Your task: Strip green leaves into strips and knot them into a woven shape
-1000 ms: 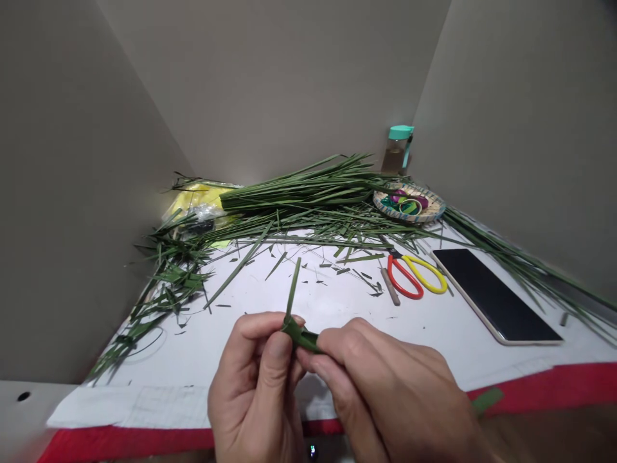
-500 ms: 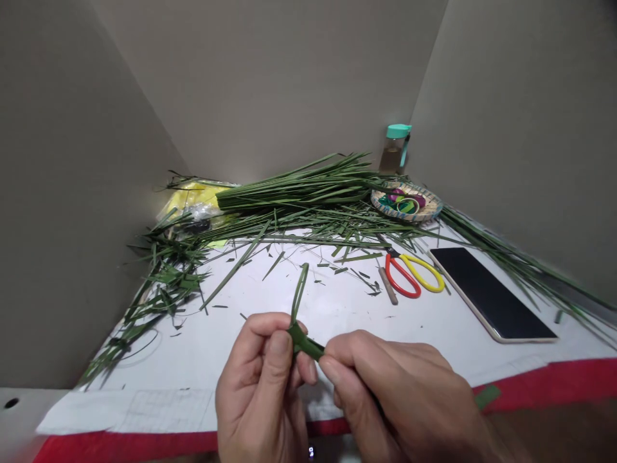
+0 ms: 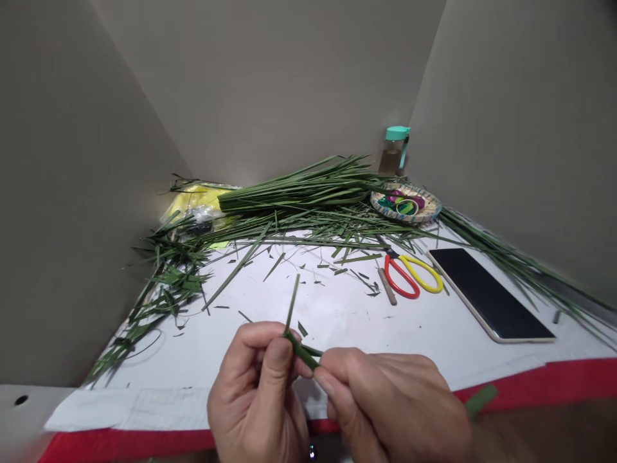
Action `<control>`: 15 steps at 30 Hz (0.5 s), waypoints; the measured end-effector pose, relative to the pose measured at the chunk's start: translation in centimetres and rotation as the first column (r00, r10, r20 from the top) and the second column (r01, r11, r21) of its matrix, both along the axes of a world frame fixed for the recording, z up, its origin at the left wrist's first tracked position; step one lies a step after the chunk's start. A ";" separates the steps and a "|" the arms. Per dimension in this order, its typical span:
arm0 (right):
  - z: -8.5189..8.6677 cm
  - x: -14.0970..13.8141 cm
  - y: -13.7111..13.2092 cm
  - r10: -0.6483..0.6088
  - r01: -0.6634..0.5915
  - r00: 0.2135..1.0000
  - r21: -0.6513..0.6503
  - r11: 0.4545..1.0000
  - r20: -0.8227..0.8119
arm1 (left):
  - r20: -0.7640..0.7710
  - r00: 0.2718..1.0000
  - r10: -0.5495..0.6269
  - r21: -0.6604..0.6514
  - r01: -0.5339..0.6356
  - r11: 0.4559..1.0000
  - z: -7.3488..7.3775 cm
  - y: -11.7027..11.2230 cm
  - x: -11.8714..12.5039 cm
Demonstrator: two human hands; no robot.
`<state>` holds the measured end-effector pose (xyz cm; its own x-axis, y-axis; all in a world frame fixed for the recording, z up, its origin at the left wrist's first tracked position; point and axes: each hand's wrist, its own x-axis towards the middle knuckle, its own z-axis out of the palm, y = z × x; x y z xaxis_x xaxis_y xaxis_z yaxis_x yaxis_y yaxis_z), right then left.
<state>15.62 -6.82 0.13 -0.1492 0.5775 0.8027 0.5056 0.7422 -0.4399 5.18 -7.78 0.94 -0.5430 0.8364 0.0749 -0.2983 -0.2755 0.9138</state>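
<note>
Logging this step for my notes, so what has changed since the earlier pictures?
The left hand and right hand both keep hold of the green leaf strip; neither has let go. Both hands sit slightly lower, the right one more. The upright end, a narrow loop earlier, now shows as a single thin strand. The scissors, tablet and leaf bundle stayed put.

Looks like a craft corner at home: a paper-covered table (image 3: 337, 308) strewn with palm leaves (image 3: 289, 196), scissors (image 3: 396, 280), a phone (image 3: 486, 294)
</note>
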 end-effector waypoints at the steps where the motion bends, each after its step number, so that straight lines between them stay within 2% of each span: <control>1: -0.4 -0.1 0.0 0.002 -0.003 0.999 -0.005 1.000 -0.046 | -0.009 1.000 -0.014 0.004 0.015 1.000 -0.1 0.1 0.0; 3: -0.8 -0.1 0.1 0.035 -0.039 0.997 -0.049 0.998 -0.072 | -0.026 0.998 -0.054 0.002 0.054 0.999 0.0 0.2 -0.2; 5: -0.4 0.2 0.2 0.062 -0.065 0.996 -0.043 0.997 -0.057 | -0.025 0.995 -0.101 -0.007 0.101 0.995 0.2 0.5 -0.4; 7: 0.5 1.0 0.4 0.126 -0.125 0.992 -0.040 0.991 0.031 | -0.018 0.988 -0.155 -0.008 0.155 0.988 0.5 0.6 -0.8; 9: 1.7 2.0 0.5 0.201 -0.188 0.967 -0.095 0.978 0.155 | -0.013 0.980 -0.199 0.012 0.199 0.980 0.7 0.7 -1.1; 11: 2.7 2.9 0.5 0.208 -0.180 0.955 -0.144 0.973 0.210 | -0.013 0.977 -0.215 0.028 0.215 0.976 0.8 0.7 -1.4; 15: 3.6 3.4 1.1 0.180 -0.157 0.971 -0.147 0.977 0.158 | -0.016 0.980 -0.198 0.066 0.198 0.978 0.6 0.7 -1.7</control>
<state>19.02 -5.72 3.72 -0.3805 0.6316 0.6755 0.4534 0.7640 -0.4590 3.51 -7.08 1.54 -0.3662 0.9202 0.1385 -0.3447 -0.2723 0.8983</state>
